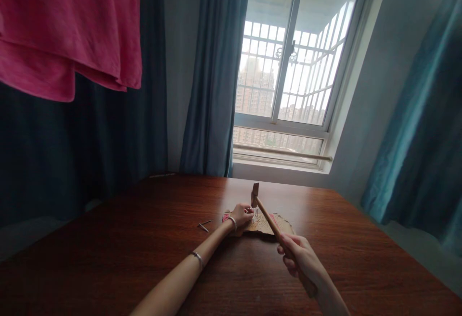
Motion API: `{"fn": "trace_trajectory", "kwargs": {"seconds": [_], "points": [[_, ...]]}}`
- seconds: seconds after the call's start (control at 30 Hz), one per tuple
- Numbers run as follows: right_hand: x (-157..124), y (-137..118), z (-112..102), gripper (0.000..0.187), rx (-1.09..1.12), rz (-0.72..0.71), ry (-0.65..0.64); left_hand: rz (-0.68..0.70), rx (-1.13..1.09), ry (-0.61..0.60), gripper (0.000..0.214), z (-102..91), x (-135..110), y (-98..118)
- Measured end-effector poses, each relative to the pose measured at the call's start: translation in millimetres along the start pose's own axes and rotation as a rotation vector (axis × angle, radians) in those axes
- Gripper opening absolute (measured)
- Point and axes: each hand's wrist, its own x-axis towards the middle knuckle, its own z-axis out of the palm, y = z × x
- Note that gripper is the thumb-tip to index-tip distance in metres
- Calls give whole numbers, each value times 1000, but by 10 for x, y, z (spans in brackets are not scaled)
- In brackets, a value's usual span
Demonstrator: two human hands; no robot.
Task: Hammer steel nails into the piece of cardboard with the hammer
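Observation:
A wooden-handled hammer [269,217] is gripped in my right hand [299,253], its metal head raised just above the fingertips of my other hand. My left hand [244,214] is closed in a pinch on what looks like a thin nail, mostly hidden by the fingers. Beneath both lies a flat tan piece of board [269,224], with a rough front edge, many small dots or holes and pinkish-red patches. Slim upright nails [256,213] show beside my left fingertips. On the tabletop to the left, a couple of loose nails [204,226] lie crossed at an angle.
The brown wood-grain table [144,244] spreads under my arms. Beyond its far edge is a barred window [281,66], with blue curtains [212,75] at the sides. A pink cloth [72,27] hangs at upper left.

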Motion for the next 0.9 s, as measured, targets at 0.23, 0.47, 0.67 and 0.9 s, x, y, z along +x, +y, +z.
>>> {"fn": "trace_trajectory", "kwargs": {"seconds": [0.23, 0.47, 0.67, 0.9], "points": [[-11, 19, 3, 39, 15, -3, -4, 2, -2, -12, 22, -3, -3, -4], [-2, 37, -11, 39, 27, -21, 1, -31, 14, -2, 23, -27, -25, 66], [-19, 4, 3, 40, 26, -10, -5, -46, -16, -6, 20, -23, -26, 68], [-26, 30, 3, 41, 11, -11, 4, -45, -1, -6, 19, -59, -42, 101]]}}
